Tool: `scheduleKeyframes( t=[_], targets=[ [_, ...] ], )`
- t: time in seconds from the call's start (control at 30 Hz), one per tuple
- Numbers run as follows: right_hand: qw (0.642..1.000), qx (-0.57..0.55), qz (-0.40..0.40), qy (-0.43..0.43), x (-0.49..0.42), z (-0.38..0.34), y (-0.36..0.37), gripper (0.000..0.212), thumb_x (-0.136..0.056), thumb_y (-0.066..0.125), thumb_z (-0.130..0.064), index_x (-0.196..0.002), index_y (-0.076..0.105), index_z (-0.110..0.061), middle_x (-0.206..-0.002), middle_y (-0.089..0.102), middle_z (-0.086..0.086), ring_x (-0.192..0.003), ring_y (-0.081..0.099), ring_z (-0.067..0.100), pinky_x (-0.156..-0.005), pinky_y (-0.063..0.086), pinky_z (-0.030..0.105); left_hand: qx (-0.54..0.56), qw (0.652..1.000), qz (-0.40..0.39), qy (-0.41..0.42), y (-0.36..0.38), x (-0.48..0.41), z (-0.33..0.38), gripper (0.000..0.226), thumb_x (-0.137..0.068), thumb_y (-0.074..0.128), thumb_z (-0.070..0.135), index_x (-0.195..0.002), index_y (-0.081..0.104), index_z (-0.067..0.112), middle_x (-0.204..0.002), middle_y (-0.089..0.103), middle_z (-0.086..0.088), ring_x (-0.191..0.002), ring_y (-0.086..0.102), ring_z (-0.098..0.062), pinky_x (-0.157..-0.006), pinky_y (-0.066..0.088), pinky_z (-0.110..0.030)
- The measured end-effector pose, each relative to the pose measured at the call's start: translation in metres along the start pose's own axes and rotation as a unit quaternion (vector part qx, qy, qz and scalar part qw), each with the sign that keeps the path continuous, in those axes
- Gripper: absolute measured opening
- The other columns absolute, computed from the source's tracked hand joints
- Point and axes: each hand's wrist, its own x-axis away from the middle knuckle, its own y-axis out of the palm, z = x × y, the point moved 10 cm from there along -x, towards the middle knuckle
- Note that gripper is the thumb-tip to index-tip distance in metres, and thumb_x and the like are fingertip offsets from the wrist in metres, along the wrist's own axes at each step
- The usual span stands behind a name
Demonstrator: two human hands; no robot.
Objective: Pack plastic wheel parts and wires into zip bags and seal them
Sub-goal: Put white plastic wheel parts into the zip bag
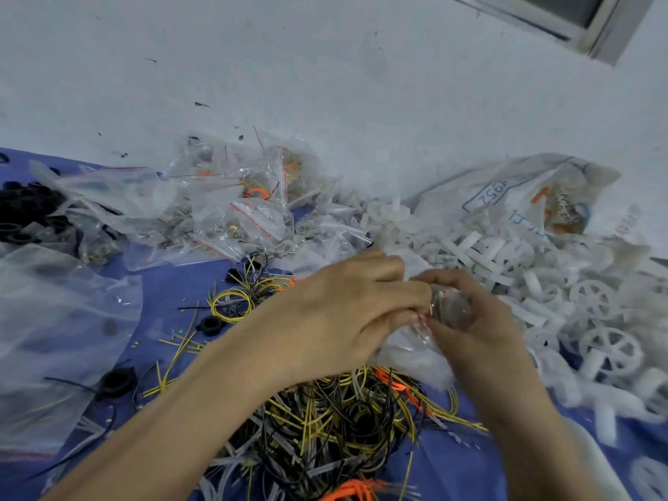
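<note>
Wire heap (pixel 325 428) near, wheel pile (pixel 549 283) right, bags (pixel 235 211) beyond; bare cloth (pixel 166 287) left-centre.

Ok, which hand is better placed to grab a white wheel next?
Probably the right hand: the white wheels lie beside it; the left hand would cross the zip bag both hold.

The bag (pixel 448 312) was blurred and half hidden by the fingers (pixel 394 294); its contents could not be told.

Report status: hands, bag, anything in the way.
Left hand and right hand both grip the zip bag. Seal blurred, cannot tell. Wire pile under the hands, white wheels at right; nothing blocking.
</note>
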Motion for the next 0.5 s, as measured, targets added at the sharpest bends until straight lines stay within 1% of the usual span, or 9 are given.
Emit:
scheduleKeyframes(
  t=[0.07, 0.13, 0.23, 0.27, 0.33, 0.4, 0.43, 0.47, 0.5],
  targets=[
    [0.995, 0.065, -0.07, -0.008, -0.009, -0.026, -0.001, 0.041, -0.074, 0.068, 0.007, -0.079, 0.072, -0.034, -0.103, 0.068, -0.009, -0.094, 0.062, 0.001, -0.075, 0.048, 0.012, 0.005, 0.999, 0.031, -0.008, -0.013, 0.001, -0.003, 0.025, -0.093, 0.045, 0.023, -0.097, 0.065, 0.01, -0.081, 0.047, -0.002, -0.076, 0.039, -0.01, -0.065, 0.031, -0.019],
    [0.991, 0.083, -0.096, -0.031, -0.018, -0.057, -0.009, 0.048, -0.076, 0.055, 0.014, -0.072, 0.076, -0.03, -0.107, 0.069, -0.014, -0.103, 0.06, -0.005, -0.084, 0.045, 0.011, 0.0, 0.996, 0.086, -0.007, -0.033, 0.004, -0.004, 0.024, -0.094, 0.046, 0.022, -0.094, 0.065, 0.007, -0.079, 0.046, -0.004, -0.072, 0.037, -0.008, -0.063, 0.03, -0.016],
    [0.979, 0.148, -0.113, -0.086, -0.025, -0.094, -0.015, 0.053, -0.075, 0.042, 0.022, -0.072, 0.075, -0.019, -0.102, 0.072, -0.013, -0.096, 0.061, -0.008, -0.073, 0.043, 0.006, -0.022, 0.987, 0.162, 0.0, -0.057, 0.009, -0.002, 0.023, -0.095, 0.047, 0.02, -0.091, 0.064, 0.006, -0.078, 0.046, -0.005, -0.072, 0.037, -0.008, -0.066, 0.03, -0.012],
    [0.972, 0.182, -0.109, -0.102, -0.026, -0.1, -0.015, 0.051, -0.075, 0.043, 0.022, -0.071, 0.074, -0.018, -0.102, 0.071, -0.013, -0.086, 0.062, -0.009, -0.068, 0.042, 0.006, -0.026, 0.984, 0.176, 0.004, -0.062, 0.011, 0.0, 0.023, -0.095, 0.047, 0.019, -0.09, 0.065, 0.006, -0.077, 0.046, -0.004, -0.07, 0.036, -0.008, -0.065, 0.03, -0.013],
    [0.96, 0.239, -0.037, -0.144, -0.028, -0.111, -0.027, 0.047, -0.077, 0.045, 0.018, -0.069, 0.072, -0.019, -0.1, 0.069, -0.011, -0.07, 0.061, -0.001, -0.06, 0.041, 0.012, -0.03, 0.979, 0.202, 0.01, -0.072, 0.015, 0.004, 0.022, -0.095, 0.048, 0.019, -0.088, 0.065, 0.006, -0.075, 0.046, -0.004, -0.066, 0.038, -0.01, -0.062, 0.03, -0.015],
    [0.933, 0.292, 0.071, -0.2, -0.024, -0.128, -0.041, 0.044, -0.077, 0.045, 0.015, -0.071, 0.072, -0.02, -0.096, 0.067, -0.008, -0.079, 0.06, 0.003, -0.068, 0.043, 0.012, -0.036, 0.973, 0.226, 0.011, -0.083, 0.018, 0.007, 0.022, -0.094, 0.049, 0.019, -0.087, 0.066, 0.008, -0.074, 0.047, -0.005, -0.063, 0.042, -0.015, -0.06, 0.032, -0.016],
    [0.918, 0.318, 0.09, -0.219, -0.021, -0.133, -0.04, 0.042, -0.077, 0.046, 0.012, -0.074, 0.072, -0.02, -0.094, 0.067, -0.009, -0.085, 0.06, 0.003, -0.073, 0.041, 0.009, -0.04, 0.971, 0.235, 0.012, -0.088, 0.02, 0.008, 0.022, -0.094, 0.049, 0.02, -0.086, 0.066, 0.009, -0.074, 0.047, -0.006, -0.063, 0.043, -0.016, -0.059, 0.032, -0.018],
    [0.916, 0.325, 0.073, -0.222, -0.022, -0.133, -0.037, 0.039, -0.077, 0.047, 0.007, -0.076, 0.074, -0.022, -0.092, 0.067, -0.012, -0.087, 0.06, 0.003, -0.075, 0.041, 0.006, -0.043, 0.97, 0.238, 0.014, -0.09, 0.02, 0.009, 0.021, -0.093, 0.049, 0.02, -0.086, 0.067, 0.009, -0.075, 0.047, -0.006, -0.064, 0.043, -0.017, -0.059, 0.033, -0.02],
    [0.932, 0.295, 0.035, -0.206, -0.028, -0.127, -0.036, 0.037, -0.076, 0.048, 0.001, -0.078, 0.074, -0.026, -0.091, 0.069, -0.015, -0.087, 0.061, 0.003, -0.076, 0.042, 0.006, -0.045, 0.97, 0.237, 0.013, -0.092, 0.02, 0.008, 0.021, -0.093, 0.05, 0.02, -0.085, 0.066, 0.009, -0.074, 0.047, -0.005, -0.064, 0.044, -0.016, -0.059, 0.034, -0.021]
  ],
)
